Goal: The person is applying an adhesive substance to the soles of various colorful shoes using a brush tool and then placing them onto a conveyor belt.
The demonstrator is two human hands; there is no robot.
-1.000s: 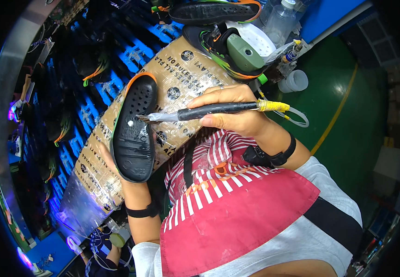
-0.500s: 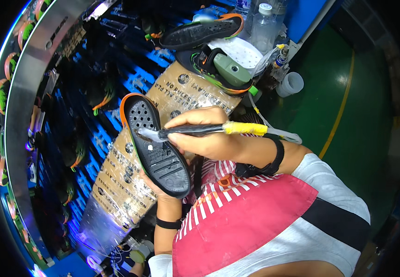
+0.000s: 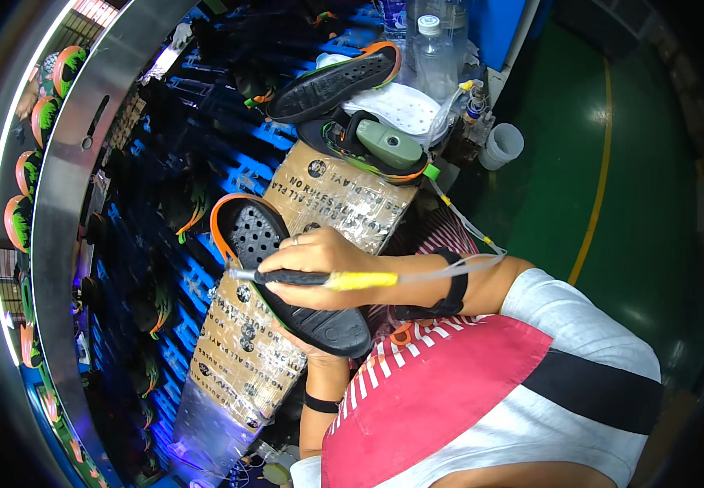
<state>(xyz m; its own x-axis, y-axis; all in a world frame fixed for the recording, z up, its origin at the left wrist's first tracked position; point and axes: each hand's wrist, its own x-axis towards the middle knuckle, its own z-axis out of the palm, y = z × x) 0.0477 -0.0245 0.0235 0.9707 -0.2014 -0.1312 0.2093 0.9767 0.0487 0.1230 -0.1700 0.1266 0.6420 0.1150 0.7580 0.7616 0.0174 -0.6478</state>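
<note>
In my right hand (image 3: 321, 259) is a brush (image 3: 363, 281) with a black handle, a yellow wrapped section and a thin clear tube running from its end. The brush tip lies at the left rim of a black shoe sole (image 3: 331, 328) with an orange and green edge. Rows of holes show in the sole's far half and ridges in its near half. My left hand (image 3: 309, 348) holds the sole from beneath; most of its fingers are hidden. Both stay above a cardboard-covered surface (image 3: 238, 358).
Past the cardboard sit another black sole (image 3: 331, 84), a shoe piece with a green block (image 3: 390, 141) on it, and a white perforated sole (image 3: 401, 107). A clear bottle (image 3: 433, 61) and a white cup (image 3: 501, 146) stand right. Blue rollers (image 3: 246, 179) carry dark shoe parts on the left.
The brush tip has gone from the middle of the sole to its left rim, and my right hand now covers the sole's middle. The whole view has shifted slightly.
</note>
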